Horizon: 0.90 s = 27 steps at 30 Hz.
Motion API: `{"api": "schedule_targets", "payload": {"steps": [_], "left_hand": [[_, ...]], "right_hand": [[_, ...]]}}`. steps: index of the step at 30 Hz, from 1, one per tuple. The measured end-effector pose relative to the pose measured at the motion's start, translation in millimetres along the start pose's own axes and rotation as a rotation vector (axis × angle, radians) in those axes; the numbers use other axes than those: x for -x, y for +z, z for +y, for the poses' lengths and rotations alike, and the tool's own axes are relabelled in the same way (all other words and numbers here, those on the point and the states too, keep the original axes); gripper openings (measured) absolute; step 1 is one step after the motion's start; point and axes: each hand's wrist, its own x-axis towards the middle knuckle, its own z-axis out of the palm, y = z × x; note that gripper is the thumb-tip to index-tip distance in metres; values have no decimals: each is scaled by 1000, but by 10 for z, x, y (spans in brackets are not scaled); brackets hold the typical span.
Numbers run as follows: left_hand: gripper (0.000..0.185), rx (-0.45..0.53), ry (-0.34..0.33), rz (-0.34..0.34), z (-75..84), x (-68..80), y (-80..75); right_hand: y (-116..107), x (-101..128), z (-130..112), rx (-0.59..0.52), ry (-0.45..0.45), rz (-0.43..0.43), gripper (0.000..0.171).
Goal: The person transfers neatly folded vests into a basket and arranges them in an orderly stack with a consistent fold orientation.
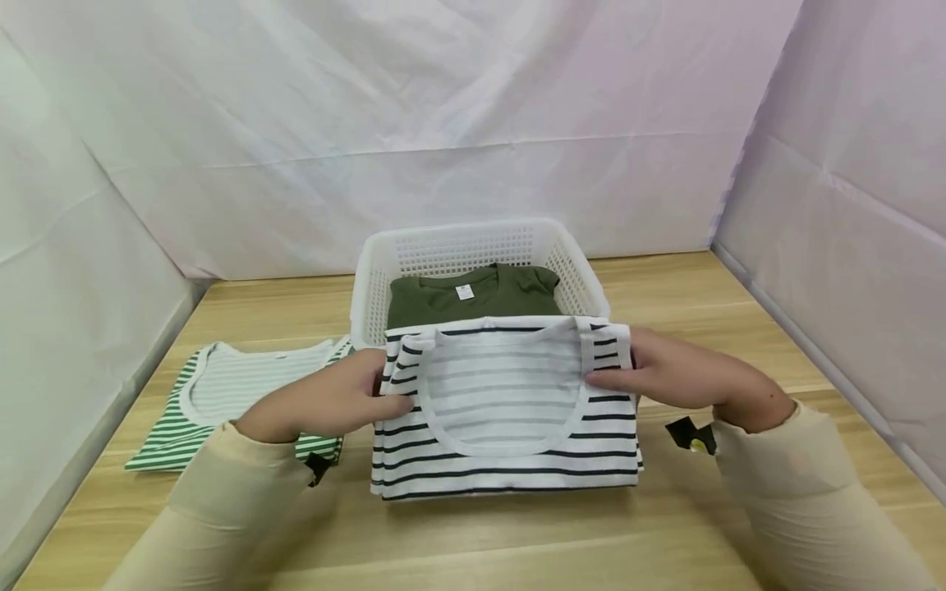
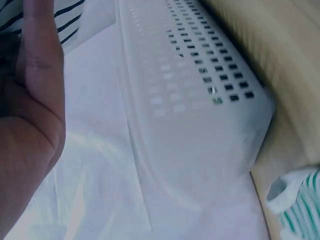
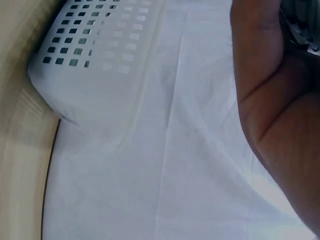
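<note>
Two hands on it | our left hand [image 1: 332, 402] and right hand [image 1: 683, 377] pinch the folded striped shirt's [image 1: 506, 419] side edges, at 6 o'clock of the basket [image 1: 369, 279] on the desk [image 1: 517, 542] | soft, light, floppy: we'd grip both sides.

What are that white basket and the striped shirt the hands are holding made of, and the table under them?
The basket looks like moulded white plastic: stiff walls with a regular grid of holes. The striped shirt seems soft knit cotton, folded flat with a ribbed neckband. The table shows pale wood grain with a smooth finish, possibly laminate.
</note>
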Motion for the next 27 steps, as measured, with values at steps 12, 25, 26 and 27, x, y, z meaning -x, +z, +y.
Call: {"api": "schedule_targets", "payload": {"steps": [12, 25, 26, 27], "left_hand": [[42, 245, 26, 163, 84, -63, -304], [41, 196, -84, 482, -24, -347, -494], [41, 197, -92, 497, -16, -371, -520], [41, 191, -99, 509, -9, -396, -546]], "right_hand": [[-271, -204, -257, 4, -89, 143, 38], [-374, -731, -224, 77, 28, 451, 53], [-393, -773, -227, 80, 42, 458, 53], [-416, -819, -226, 87, 54, 464, 52]]}}
